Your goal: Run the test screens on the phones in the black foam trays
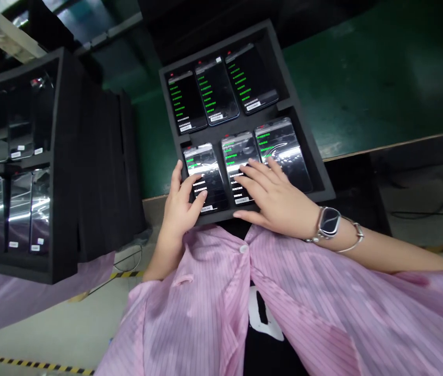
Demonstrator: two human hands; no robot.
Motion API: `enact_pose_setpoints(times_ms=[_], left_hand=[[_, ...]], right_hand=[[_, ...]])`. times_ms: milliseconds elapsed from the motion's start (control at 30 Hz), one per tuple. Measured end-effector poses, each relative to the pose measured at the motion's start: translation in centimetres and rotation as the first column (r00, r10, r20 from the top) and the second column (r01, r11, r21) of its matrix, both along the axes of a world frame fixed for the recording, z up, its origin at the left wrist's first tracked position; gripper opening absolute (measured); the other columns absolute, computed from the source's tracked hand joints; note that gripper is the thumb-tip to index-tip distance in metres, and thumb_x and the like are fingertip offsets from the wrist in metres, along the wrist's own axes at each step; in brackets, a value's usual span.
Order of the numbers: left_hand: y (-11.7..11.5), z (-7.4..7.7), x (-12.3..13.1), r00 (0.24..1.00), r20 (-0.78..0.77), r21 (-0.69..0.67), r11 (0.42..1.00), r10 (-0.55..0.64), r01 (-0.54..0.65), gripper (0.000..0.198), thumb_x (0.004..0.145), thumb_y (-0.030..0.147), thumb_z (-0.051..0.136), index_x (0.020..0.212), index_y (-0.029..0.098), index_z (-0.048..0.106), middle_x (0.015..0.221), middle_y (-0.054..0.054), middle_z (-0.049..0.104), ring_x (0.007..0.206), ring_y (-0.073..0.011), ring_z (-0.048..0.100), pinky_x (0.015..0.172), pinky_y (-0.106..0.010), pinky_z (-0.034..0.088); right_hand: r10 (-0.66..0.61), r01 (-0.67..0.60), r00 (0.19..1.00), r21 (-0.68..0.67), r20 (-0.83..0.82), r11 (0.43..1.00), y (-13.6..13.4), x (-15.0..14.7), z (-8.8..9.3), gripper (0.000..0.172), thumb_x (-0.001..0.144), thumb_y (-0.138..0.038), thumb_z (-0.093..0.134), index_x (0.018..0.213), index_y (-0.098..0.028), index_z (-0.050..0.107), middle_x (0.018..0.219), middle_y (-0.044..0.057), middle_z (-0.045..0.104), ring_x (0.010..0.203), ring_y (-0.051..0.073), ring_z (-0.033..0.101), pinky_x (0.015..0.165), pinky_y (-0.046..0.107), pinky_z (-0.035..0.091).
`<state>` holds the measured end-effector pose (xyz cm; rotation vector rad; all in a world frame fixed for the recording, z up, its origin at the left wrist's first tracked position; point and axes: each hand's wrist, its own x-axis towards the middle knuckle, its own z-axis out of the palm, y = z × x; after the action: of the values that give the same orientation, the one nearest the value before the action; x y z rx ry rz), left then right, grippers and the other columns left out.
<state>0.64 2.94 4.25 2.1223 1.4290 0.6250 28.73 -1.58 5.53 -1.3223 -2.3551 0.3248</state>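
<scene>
A black foam tray (311, 156) rests on the edge of a green bench and holds two rows of three phones with lit screens showing green text. My left hand (182, 201) lies on the near left phone (202, 172), fingers curled over its screen with the thumb up at the tray's left side. My right hand (274, 196) lies flat and open, fingers spread across the near middle phone (237, 156); it is next to the near right phone (284, 149). A watch and a bracelet are on my right wrist.
A stack of black foam trays (64, 156) stands at the left, its top tray holding several phones with dark, reflective screens. The green bench surface (381, 78) stretches to the right. Cables lie on the floor at right and below the stack. My pink striped coat fills the bottom.
</scene>
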Motion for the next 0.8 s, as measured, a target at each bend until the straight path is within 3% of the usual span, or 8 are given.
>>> enact_pose_setpoints(times_ms=[200,333,433,533,667,800], left_hand=[[-0.1,-0.6,-0.3,0.999,0.045,0.043,0.999,-0.005,0.003,0.052,0.106,0.062,0.056,0.145,0.028,0.055,0.179,-0.017,0.029,0.166,-0.0385,0.033,0.129,-0.061,0.041],[0.5,0.0,-0.3,0.999,0.030,0.065,0.998,-0.016,0.014,0.063,0.104,0.065,0.058,0.153,0.026,0.050,0.178,-0.020,0.028,0.166,-0.0396,0.033,0.131,-0.063,0.037],[3.5,1.3,0.7,1.000,0.000,0.165,0.986,-0.002,0.002,0.067,0.102,0.069,0.057,0.155,0.027,0.050,0.178,-0.017,0.030,0.167,-0.0400,0.029,0.134,-0.065,0.029],[8.7,2.0,2.9,1.000,0.006,0.261,0.965,-0.015,0.013,0.070,0.099,0.075,0.056,0.152,0.030,0.055,0.176,-0.011,0.037,0.168,-0.0400,0.024,0.137,-0.065,0.020],[14.9,0.5,6.0,0.999,0.043,0.292,0.956,-0.002,-0.011,0.072,0.090,0.082,0.064,0.141,0.032,0.067,0.171,-0.008,0.048,0.169,-0.0424,0.019,0.137,-0.070,0.011],[16.5,-2.0,7.5,0.999,0.053,0.287,0.958,-0.001,-0.015,0.061,0.090,0.077,0.066,0.134,0.036,0.072,0.164,-0.005,0.055,0.168,-0.0397,0.025,0.139,-0.070,0.006]], right_hand=[[-0.172,0.173,0.984,0.012,-0.053,0.985,-1.6,4.2,0.1,0.073,0.107,-0.069,0.046,0.156,-0.015,0.050,0.150,0.023,0.062,0.151,0.048,0.048,0.124,0.082,0.029],[-0.193,0.197,0.978,0.035,-0.082,0.980,-1.0,5.5,1.1,0.063,0.108,-0.060,0.049,0.153,-0.016,0.051,0.149,0.022,0.063,0.150,0.048,0.049,0.123,0.082,0.029],[-0.191,0.211,0.972,0.158,-0.133,0.965,2.9,5.6,3.4,0.052,0.108,-0.048,0.053,0.151,-0.017,0.051,0.149,0.020,0.062,0.153,0.043,0.047,0.129,0.076,0.025],[-0.224,0.247,0.965,0.190,-0.134,0.950,9.5,5.1,4.3,0.050,0.107,-0.038,0.055,0.150,-0.015,0.051,0.157,0.020,0.055,0.156,0.040,0.041,0.132,0.070,0.025],[-0.324,0.327,0.945,0.081,-0.044,0.942,17.0,3.8,1.5,0.054,0.107,-0.033,0.058,0.155,-0.011,0.043,0.169,0.021,0.042,0.163,0.038,0.024,0.132,0.071,0.021],[-0.350,0.348,0.937,0.047,0.024,0.936,18.8,2.7,-1.6,0.058,0.107,-0.029,0.057,0.158,-0.007,0.039,0.173,0.023,0.035,0.166,0.040,0.015,0.130,0.076,0.014]])
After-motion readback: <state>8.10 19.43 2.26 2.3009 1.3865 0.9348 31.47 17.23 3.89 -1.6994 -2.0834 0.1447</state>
